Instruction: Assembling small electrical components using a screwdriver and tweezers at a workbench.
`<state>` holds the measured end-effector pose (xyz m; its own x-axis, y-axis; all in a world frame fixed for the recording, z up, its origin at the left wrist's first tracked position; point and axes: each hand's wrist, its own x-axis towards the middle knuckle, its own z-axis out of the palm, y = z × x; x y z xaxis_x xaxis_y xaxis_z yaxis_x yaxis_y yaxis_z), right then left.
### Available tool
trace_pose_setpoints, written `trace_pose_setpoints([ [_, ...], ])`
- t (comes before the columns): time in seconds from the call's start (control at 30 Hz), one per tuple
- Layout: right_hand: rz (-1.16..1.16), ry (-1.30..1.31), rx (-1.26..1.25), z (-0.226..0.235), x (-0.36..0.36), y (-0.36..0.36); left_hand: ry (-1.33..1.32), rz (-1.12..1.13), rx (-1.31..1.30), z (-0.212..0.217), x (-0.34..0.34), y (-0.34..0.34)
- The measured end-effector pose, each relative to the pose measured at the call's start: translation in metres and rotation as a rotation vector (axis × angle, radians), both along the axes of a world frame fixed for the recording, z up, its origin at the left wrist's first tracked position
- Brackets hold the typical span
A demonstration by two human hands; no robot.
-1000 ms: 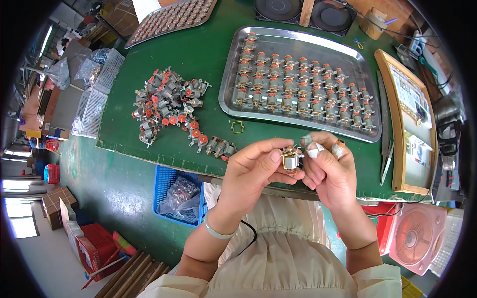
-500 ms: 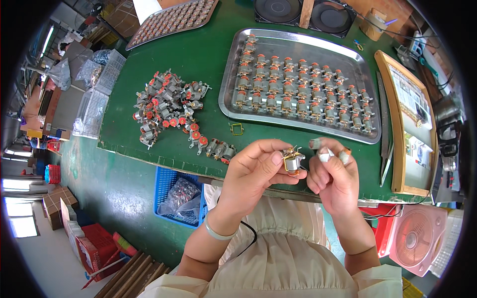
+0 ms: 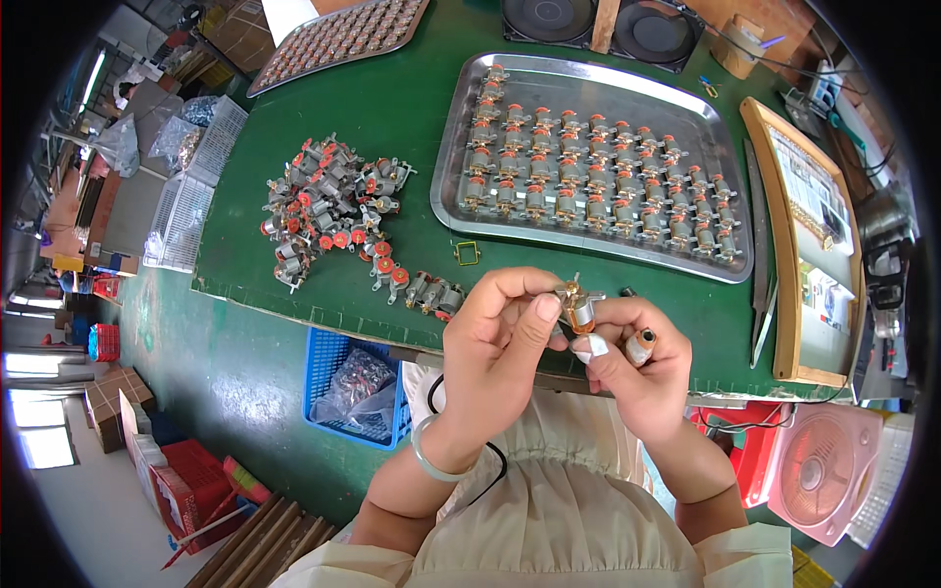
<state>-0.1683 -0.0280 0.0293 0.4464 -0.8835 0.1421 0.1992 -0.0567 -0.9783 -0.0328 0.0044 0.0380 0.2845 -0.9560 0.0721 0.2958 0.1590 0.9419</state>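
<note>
as before, both hands (image 3: 578, 343) pinching motor (image 3: 578, 310)

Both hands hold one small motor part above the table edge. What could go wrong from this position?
1. The small motor part, pinched between the left hand and right hand, sits over the table edge; if it slips, it may fall to the floor or into the blue basket.
2. The loose pile of motors lies near that edge, so an elbow might push pieces off.
</note>
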Motion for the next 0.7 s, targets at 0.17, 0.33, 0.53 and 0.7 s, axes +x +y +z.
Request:
trace_pose_setpoints([
  [0.17, -0.013, -0.097, 0.187, 0.003, 0.001, 0.001, -0.123, 0.117, -0.118, -0.011, -0.008, -0.001],
  [0.33, -0.035, -0.1, 0.133, 0.003, 0.004, 0.001, -0.195, 0.226, -0.19, -0.01, -0.014, 0.0],
  [0.53, 0.022, -0.091, 0.093, 0.002, 0.001, -0.001, -0.185, 0.232, -0.172, -0.012, -0.014, -0.001],
  [0.7, -0.001, -0.111, 0.088, 0.003, 0.003, -0.002, -0.206, 0.267, -0.202, -0.011, -0.015, -0.001],
])
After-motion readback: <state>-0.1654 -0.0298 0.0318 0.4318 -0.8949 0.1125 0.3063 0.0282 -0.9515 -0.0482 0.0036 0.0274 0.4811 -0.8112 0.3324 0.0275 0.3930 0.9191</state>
